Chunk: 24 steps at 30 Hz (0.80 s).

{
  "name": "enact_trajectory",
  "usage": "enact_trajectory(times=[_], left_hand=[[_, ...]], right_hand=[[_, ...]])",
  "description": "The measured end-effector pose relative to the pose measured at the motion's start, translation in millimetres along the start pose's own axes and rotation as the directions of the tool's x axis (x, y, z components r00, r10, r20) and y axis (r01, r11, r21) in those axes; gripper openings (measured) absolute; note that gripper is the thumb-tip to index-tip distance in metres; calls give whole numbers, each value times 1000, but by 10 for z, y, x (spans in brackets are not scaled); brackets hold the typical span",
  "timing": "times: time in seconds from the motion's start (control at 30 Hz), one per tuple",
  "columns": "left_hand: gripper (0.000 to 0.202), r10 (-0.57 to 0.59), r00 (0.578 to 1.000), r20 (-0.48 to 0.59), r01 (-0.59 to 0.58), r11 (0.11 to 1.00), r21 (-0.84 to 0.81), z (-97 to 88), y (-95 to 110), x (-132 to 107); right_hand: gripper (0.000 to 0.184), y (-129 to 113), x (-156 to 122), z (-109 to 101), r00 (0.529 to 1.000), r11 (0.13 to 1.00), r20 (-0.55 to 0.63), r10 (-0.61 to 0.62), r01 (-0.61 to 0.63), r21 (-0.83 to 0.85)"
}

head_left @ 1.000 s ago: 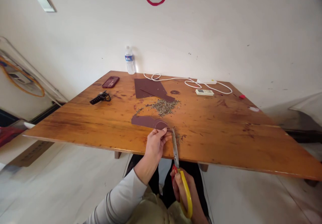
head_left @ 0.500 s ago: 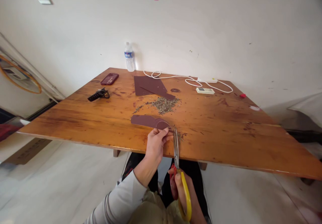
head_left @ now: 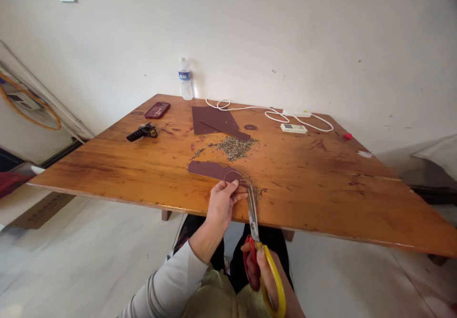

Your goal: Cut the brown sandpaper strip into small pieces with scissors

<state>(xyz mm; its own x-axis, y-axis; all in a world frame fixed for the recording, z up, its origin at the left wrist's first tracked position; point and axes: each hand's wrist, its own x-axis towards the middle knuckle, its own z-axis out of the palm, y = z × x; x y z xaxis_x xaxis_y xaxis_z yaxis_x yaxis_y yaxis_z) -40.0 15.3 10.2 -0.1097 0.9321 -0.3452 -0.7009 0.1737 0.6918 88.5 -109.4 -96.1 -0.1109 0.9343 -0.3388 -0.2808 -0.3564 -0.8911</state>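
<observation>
My left hand (head_left: 222, 203) pinches a strip of dark reddish-brown sheet, maybe sandpaper (head_left: 207, 169), above the near edge of the table. A rounded outline is cut at the strip's right end. My right hand (head_left: 266, 270) grips large scissors (head_left: 253, 223) with one red and one yellow handle. Their blades point away from me, slightly parted, at the right end of the strip beside my left fingertips. Just past the strip lies a pile of thin brown shreds (head_left: 235, 148), with more scraps near the blade tips.
Behind the pile lie larger brown sheets (head_left: 207, 119). A water bottle (head_left: 186, 82), a phone (head_left: 157, 110) and a black clip-like object (head_left: 142, 132) are at the left. A white cord with a power strip (head_left: 297, 114) and a remote (head_left: 293, 128) lie back right on the wooden table (head_left: 321, 189).
The scissors' handles have swung right and parted wider, with the blades tilting a little. My left hand still holds the strip in nearly the same place. The view has shifted slightly.
</observation>
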Motion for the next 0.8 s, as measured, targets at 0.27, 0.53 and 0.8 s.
enact_trajectory(times=[0.27,0.53,0.8], left_hand=[[46,-6,1000,6,6,1000,8,20,13,3],[45,-22,999,29,22,1000,16,9,27,9],[45,-17,999,45,16,1000,4,-8,7,14]], right_hand=[[76,6,-72,-184,998,998,62,-30,33,-46],[78,-383,-139,-131,986,997,164,38,-26,-75],[76,-277,-165,-144,986,997,154,63,-70,40]])
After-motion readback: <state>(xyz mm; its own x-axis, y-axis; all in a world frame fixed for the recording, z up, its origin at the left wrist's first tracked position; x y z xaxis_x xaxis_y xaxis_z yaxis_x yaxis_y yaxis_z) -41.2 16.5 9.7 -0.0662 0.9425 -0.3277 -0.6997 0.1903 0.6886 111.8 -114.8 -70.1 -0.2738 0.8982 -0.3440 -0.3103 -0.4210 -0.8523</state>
